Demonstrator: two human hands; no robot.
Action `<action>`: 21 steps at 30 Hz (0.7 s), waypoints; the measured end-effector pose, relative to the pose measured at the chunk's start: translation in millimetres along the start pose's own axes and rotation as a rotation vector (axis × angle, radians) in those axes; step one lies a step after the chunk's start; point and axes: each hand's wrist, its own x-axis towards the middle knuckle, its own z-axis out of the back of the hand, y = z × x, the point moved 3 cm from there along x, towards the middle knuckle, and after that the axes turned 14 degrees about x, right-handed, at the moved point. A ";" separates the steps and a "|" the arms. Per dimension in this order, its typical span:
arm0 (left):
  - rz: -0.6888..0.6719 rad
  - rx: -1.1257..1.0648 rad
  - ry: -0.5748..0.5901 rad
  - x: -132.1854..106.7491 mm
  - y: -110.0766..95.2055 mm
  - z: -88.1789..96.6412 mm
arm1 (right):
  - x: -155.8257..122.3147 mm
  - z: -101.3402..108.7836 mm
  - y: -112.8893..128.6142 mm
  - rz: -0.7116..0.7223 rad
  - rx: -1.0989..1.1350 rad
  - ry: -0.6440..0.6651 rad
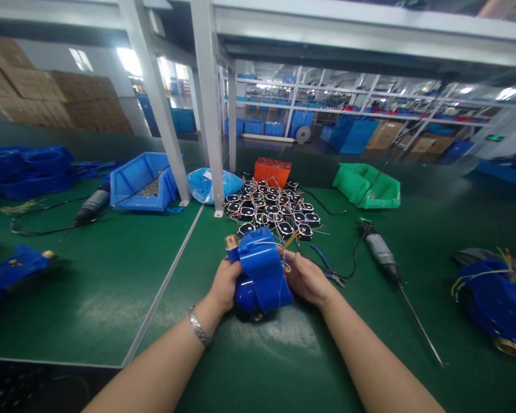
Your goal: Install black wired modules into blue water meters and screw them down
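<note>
Between my hands is a blue housing (pixel 262 267) with a brass threaded fitting (pixel 231 242) at its upper left, just above the green bench. My left hand (pixel 224 282) grips its left side below the fitting. On the other side, my right hand (pixel 306 276) is closed against the right edge, where thin yellow and white wires (pixel 289 244) come out; part of its fingers is hidden behind the housing. Just beyond the housing lie several black round modules (pixel 272 210) with coloured wires. Blue-handled pliers (pixel 327 265) rest beside my right hand.
A power screwdriver (pixel 382 252) with a long bit lies right, near another blue housing (pixel 494 298). Behind stand a green bin (pixel 367 186), an orange box (pixel 272 171) and a blue bin (pixel 144 183) of small parts. White posts (pixel 210 109) rise at centre left. Another screwdriver (pixel 92 205) lies left.
</note>
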 end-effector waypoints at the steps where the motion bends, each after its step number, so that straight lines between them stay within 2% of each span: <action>1: 0.083 -0.078 0.014 2.1 2.9 1.1 | 0.7 -2.0 -2.2 -0.014 0.011 -0.039; 3: 0.201 -0.136 0.052 5.6 7.7 3.4 | 1.2 -7.6 -7.9 -0.060 0.010 -0.062; 6: 0.291 -0.164 0.116 8.2 13.2 7.1 | -1.2 -15.7 -16.2 -0.118 0.034 -0.055; 10: 0.359 -0.296 0.268 6.4 20.4 7.0 | -7.6 -19.5 -24.3 -0.175 0.079 -0.054; 14: 0.408 -0.284 0.384 5.1 25.5 4.0 | -10.7 -17.3 -30.3 -0.230 0.117 -0.042; 21: 0.449 -0.181 0.249 12.1 24.1 -3.4 | -7.0 -14.1 -31.5 -0.198 0.202 -0.086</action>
